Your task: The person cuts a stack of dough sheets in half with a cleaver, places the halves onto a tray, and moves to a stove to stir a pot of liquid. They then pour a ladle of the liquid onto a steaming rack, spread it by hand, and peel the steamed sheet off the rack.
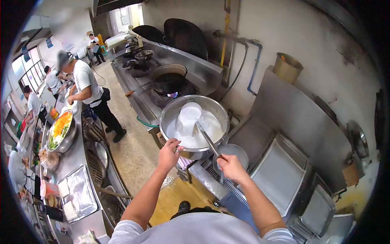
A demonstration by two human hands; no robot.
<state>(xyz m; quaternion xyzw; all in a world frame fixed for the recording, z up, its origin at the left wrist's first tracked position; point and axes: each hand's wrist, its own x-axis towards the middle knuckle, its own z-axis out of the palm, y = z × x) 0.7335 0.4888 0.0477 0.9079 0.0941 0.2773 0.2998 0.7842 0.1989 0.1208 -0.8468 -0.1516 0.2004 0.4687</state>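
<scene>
My right hand [232, 167] is wrapped round the handle of a large ladle [208, 138], whose deep metal bowl is tipped over white liquid [209, 122]. That liquid fills much of a big round metal pot [223, 142], and a white stream or film shows under the ladle's bowl. At the pot's lower left rim is my left hand [168, 155], fingers loosely bent and a little apart, overlapping the rim in this view. Beside my right hand sits a round grey pan or lid [237, 153].
Beyond the pot stands a wok range with a dark wok [168, 81]. Large metal trays [280, 175] lie to the right. On the left counter are a bowl of chopped vegetables [61, 130] and a foil-like tray [79, 193]. Several people work at the left, one [87, 81] fairly near.
</scene>
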